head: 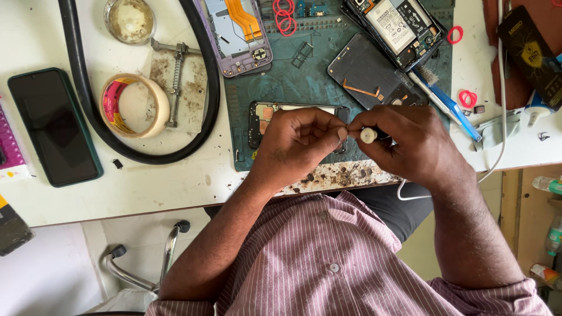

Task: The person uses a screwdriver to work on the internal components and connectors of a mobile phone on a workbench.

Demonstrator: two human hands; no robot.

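My left hand (298,140) rests with curled fingers on an opened phone (262,116) that lies on the green work mat (281,64); its fingertips pinch toward something small that I cannot make out. My right hand (410,143) grips a small tool with a white round end cap (368,136), probably a screwdriver, with its tip pointed down at the phone. The two hands touch at the fingertips over the phone's right half, which they hide.
On the mat lie a purple phone frame (237,35), a dark back cover (366,73) and an opened phone with battery (398,26). A tape roll (134,105), black hose (88,105), dark phone (52,126), blue brush (445,105) and red rubber bands (285,14) surround it.
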